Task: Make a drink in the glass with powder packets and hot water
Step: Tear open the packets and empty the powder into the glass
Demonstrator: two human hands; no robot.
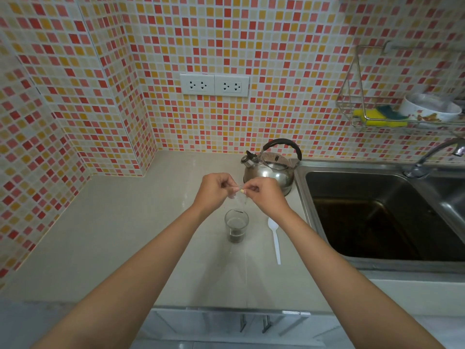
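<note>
Beige countertop (105,235) lies bare to the left, while above the glass (236,225) left hand (216,190) and right hand (264,195) pinch a small packet (241,191), kettle (271,167) behind, white spoon (274,238) beside the sink (382,215) edge.

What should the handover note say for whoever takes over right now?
Left hand and right hand: both pinch a small packet above the glass, apparently tearing or emptying it.
Glass: on the counter, dark powder at the bottom, no water visible.
Kettle: behind the hands, next to the sink, untouched.
White plastic spoon: on the counter, right of the glass.
Left: finish the packet, pour hot water, probably stir.
</note>
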